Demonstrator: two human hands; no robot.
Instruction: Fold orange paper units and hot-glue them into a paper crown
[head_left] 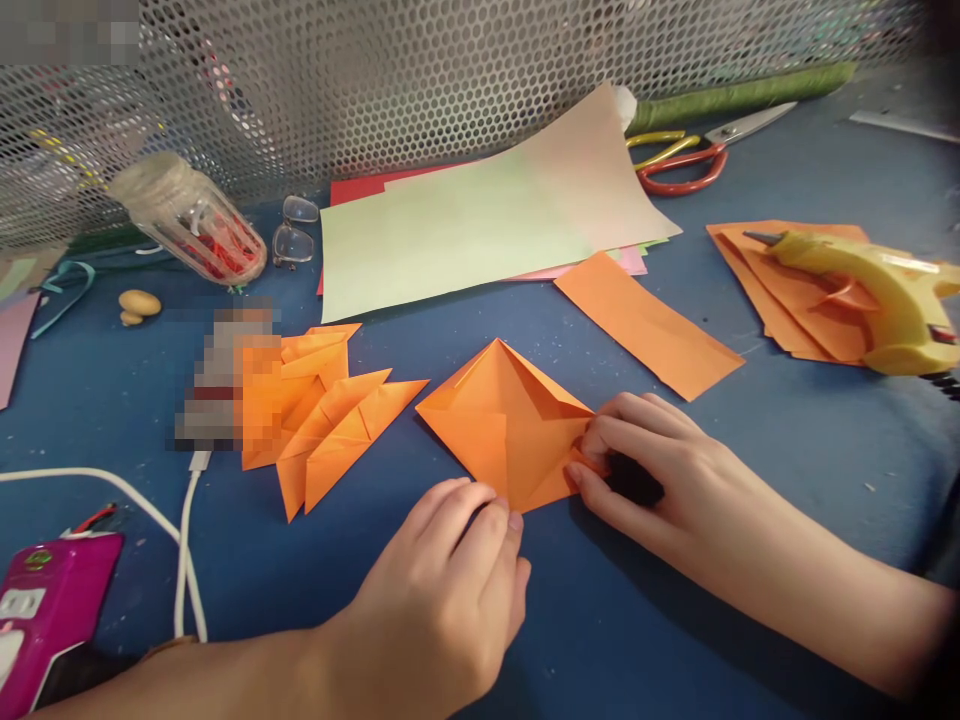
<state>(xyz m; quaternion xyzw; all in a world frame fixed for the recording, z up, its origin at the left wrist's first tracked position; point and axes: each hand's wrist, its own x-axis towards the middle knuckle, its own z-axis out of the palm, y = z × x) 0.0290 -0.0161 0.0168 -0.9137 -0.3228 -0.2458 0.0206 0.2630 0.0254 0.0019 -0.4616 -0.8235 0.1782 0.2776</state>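
Observation:
A folded orange paper piece [504, 420] lies flat on the blue table [675, 600], shaped like a diamond with creased flaps. My right hand [660, 470] pinches its right corner between curled fingers. My left hand [442, 600] rests with bent fingertips pressing the paper's lower corner. Both hands touch the same piece.
Several folded orange pieces [322, 420] lie to the left. An orange strip [649, 325], sheets of pale paper [480, 220], scissors [690, 160], a yellow glue gun [877, 295] on orange paper, glasses [294, 232], a plastic jar [191, 220], a white cable [184, 560] and a pink power strip [45, 610] surround them.

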